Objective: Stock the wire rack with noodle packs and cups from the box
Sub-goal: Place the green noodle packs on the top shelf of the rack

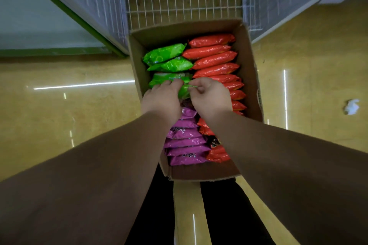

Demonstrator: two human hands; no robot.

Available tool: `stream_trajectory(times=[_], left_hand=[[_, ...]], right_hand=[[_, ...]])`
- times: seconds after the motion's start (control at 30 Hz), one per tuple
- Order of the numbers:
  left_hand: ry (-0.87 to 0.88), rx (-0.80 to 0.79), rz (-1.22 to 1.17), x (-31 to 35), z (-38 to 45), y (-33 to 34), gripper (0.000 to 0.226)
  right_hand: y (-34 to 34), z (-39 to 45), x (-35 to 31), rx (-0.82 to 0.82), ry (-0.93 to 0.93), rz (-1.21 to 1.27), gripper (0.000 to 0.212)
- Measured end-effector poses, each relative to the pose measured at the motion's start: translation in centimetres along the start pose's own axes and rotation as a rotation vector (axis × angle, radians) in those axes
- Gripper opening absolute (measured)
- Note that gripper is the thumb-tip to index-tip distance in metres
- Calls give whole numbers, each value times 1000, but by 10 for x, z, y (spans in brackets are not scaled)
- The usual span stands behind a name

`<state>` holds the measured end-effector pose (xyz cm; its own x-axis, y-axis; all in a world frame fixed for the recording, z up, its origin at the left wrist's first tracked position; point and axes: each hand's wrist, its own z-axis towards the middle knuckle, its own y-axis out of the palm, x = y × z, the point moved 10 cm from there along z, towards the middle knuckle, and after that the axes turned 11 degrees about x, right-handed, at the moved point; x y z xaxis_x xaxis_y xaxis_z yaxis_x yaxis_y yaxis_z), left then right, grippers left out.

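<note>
An open cardboard box stands on the floor below me, packed with noodle packs: green ones at the far left, purple ones near left, orange ones along the right. My left hand reaches down onto a green pack in the middle of the box, fingers curled over it. My right hand pinches the edge of the same green pack. The white wire rack stands just beyond the box, its lower shelf bare.
Glossy yellow floor surrounds the box. A crumpled white scrap lies on the floor at right. A grey wall panel with green trim runs along the left. My dark trouser legs are below the box.
</note>
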<state>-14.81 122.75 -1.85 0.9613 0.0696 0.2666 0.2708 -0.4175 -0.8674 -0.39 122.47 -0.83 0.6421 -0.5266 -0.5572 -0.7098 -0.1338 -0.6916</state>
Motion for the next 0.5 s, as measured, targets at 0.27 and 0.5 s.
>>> stream_trajectory(times=[0.27,0.5], left_hand=[[-215,88,-303,11,-47,-122,61],[-316,200,-728,48,-118,-234,28]], right_hand=[[-101,-46,-56,165,80,205,32],[-192,-106,-84,68,235,132,34]])
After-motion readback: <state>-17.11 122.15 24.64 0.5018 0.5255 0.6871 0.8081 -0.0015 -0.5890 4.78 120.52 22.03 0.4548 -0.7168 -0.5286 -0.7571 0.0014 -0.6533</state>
